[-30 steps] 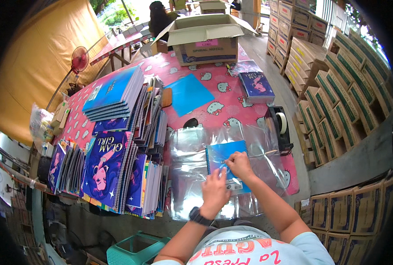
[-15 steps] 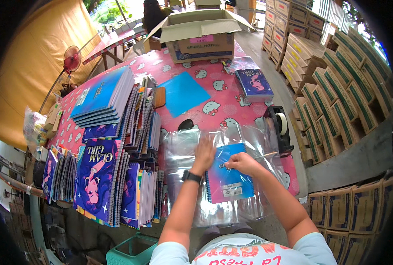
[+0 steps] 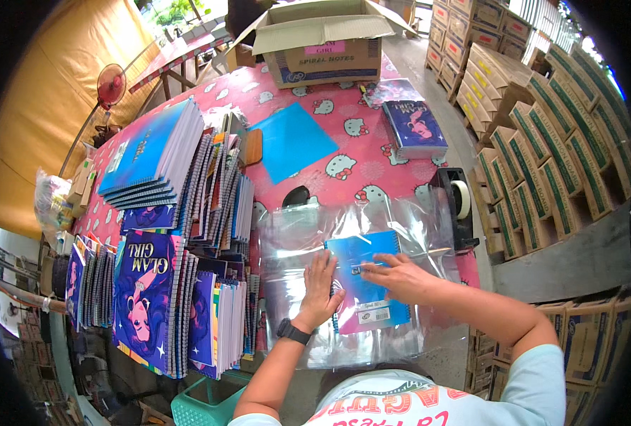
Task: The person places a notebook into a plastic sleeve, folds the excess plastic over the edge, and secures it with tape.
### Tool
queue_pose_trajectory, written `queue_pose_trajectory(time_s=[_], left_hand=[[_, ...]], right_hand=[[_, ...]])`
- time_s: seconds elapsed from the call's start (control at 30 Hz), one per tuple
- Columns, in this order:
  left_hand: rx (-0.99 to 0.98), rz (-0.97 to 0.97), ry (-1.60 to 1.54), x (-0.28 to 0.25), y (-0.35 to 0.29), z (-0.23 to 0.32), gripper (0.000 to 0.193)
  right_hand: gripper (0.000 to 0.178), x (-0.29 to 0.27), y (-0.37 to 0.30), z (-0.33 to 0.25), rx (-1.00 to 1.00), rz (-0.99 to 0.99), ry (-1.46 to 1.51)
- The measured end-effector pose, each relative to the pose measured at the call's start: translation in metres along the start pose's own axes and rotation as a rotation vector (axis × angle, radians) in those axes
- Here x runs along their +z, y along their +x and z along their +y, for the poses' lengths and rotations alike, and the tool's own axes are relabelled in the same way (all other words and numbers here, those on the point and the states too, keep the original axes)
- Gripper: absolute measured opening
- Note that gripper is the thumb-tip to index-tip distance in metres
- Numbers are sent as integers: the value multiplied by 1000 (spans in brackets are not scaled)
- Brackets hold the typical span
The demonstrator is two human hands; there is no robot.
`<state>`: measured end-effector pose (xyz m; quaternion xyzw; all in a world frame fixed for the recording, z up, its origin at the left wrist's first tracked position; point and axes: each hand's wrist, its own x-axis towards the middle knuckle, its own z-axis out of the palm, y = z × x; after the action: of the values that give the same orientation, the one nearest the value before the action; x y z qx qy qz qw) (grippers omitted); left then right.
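Observation:
A blue and pink spiral notebook (image 3: 361,248) lies on a sheet of clear plastic (image 3: 287,241) in front of me, a barcode label near its lower end. Along the notebook's left edge rests my left hand (image 3: 319,292), fingers stretched out and nothing held. My right hand (image 3: 395,275) lies over the notebook's middle with its fingers extended, covering part of the cover. Glossy folds of the plastic spread out around the notebook on all sides.
Tall stacks of spiral notebooks (image 3: 149,298) crowd the table's left side. A tape dispenser (image 3: 457,206) stands at the right edge, with wrapped notebooks (image 3: 415,128) beyond it. A blue sheet (image 3: 294,142) lies farther back, before an open carton (image 3: 322,64). A green stool (image 3: 209,408) is below.
My right hand has gone from pinched fingers to extended ones on the cover. My left hand has moved down to the notebook's left edge.

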<state>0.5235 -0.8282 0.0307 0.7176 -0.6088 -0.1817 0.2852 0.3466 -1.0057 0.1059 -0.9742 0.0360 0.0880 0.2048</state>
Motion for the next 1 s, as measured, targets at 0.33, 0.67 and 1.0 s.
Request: queue_pose_trajectory(time_s=[0.33, 0.67, 1.0], left_hand=[[19, 78, -283, 18, 5, -2, 73], [51, -68, 297, 7, 23, 20, 63], [-38, -97, 328, -2, 38, 44, 65]], right_hand=[[96, 23, 17, 7, 184, -2, -47], [127, 20, 24, -3, 273, 24, -48], [74, 29, -56, 50, 636, 1013, 123]])
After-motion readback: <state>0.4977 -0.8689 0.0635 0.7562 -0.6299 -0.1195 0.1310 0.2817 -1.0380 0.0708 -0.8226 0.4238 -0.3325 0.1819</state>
